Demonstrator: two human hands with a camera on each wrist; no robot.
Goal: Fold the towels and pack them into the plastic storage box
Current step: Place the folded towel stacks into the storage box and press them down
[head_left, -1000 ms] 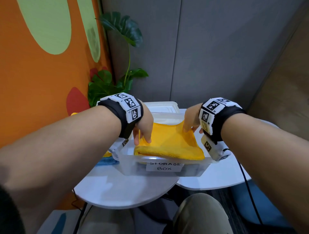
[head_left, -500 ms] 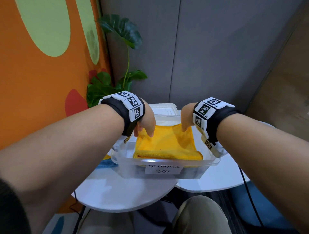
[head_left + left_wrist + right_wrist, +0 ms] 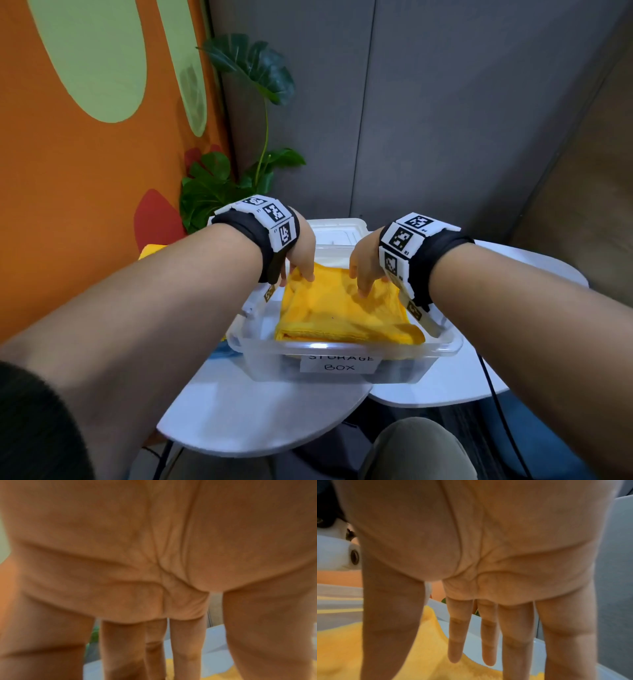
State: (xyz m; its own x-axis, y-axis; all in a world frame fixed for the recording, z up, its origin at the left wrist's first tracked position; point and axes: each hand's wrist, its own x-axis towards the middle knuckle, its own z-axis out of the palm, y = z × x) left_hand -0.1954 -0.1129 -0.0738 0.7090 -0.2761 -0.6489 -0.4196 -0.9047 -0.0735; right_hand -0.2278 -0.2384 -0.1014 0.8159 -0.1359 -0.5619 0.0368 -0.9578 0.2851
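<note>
A folded yellow towel [image 3: 342,315] lies inside the clear plastic storage box [image 3: 342,347], which carries a "STORAGE BOX" label [image 3: 337,363]. My left hand [image 3: 301,260] touches the towel's far left corner with its fingers pointing down. My right hand [image 3: 364,270] presses on the far right part with straight fingers [image 3: 455,635]. In the right wrist view the towel [image 3: 342,649] lies against the box's white wall [image 3: 471,642]. The left wrist view shows straight fingers [image 3: 187,649] above a strip of the towel [image 3: 223,669]. Neither hand grips anything.
The box stands on two adjoining white tables [image 3: 260,411]. Its lid [image 3: 337,231] lies behind it. Another yellow cloth [image 3: 150,248] and a blue cloth [image 3: 222,349] show at the left under my forearm. A plant [image 3: 219,185] stands in the corner. A black cable [image 3: 496,411] hangs at the right.
The towel has gone down from a tilted hold above the rim to lying in the box. Both hands have shifted to its far edge and let go, fingers now straight.
</note>
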